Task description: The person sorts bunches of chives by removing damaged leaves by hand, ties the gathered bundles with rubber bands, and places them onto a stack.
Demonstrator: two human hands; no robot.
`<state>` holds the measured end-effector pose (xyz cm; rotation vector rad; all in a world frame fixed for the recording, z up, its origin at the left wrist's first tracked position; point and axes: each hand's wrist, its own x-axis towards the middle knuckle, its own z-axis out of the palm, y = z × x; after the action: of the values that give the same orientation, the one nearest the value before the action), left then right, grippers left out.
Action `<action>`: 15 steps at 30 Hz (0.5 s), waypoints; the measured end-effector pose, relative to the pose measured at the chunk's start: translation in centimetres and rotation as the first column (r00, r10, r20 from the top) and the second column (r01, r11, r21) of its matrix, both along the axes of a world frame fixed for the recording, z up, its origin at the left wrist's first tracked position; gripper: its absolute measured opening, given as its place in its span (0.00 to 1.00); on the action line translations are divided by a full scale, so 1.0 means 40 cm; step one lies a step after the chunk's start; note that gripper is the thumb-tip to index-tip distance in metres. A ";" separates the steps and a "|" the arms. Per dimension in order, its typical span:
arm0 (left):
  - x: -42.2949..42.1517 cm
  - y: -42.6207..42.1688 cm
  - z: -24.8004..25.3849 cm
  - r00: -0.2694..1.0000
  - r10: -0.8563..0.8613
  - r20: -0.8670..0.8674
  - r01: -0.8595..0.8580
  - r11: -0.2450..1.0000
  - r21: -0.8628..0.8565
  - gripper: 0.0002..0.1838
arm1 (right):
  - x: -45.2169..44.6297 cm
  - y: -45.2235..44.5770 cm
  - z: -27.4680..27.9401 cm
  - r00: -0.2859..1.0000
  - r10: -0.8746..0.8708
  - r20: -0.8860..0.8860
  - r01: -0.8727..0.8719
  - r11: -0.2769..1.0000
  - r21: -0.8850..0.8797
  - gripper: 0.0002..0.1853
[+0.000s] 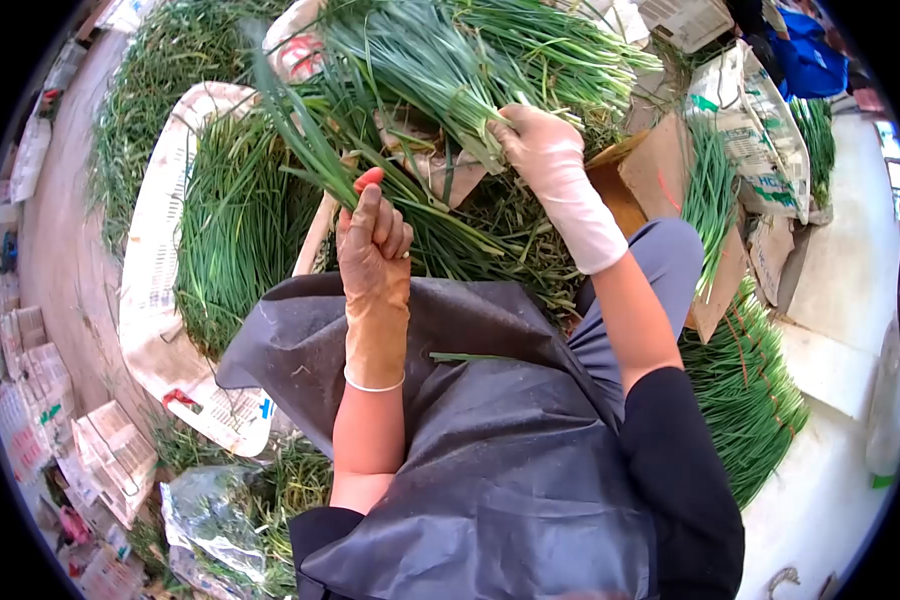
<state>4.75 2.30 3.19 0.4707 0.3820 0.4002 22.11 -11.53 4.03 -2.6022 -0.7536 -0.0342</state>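
My right hand [542,145], in a whitish glove, is closed around the cut ends of a bunch of garlic chives [420,75]. The long leaves of that bunch fan out to the upper left. My left hand [375,225] wears a brown-stained glove, with a red cover on one fingertip. Its fingers are curled in a pinch on a few chive leaves [315,160], which reach up and away from it. Loose chives [440,235] lie just beyond my lap, below both hands. A dark apron [510,440] covers my lap, with one green leaf on it.
A pale sack-lined basket [140,300] holding chives stands on the left. More chives [560,50] lie at the top. A cardboard box [660,165] and tied chive bundles [745,400] are at my right. Trimmings [160,100] are heaped at the upper left, near a plastic bag [210,510] below.
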 end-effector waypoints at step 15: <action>0.036 -0.134 -0.043 0.941 -0.100 -0.324 0.067 0.991 -0.111 0.10 | -0.250 -0.085 0.000 0.876 0.213 -0.432 0.057 0.845 0.532 0.09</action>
<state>6.20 -3.07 1.45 0.4560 0.7006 0.2169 12.10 -14.93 4.01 -1.9231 -0.5645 0.3654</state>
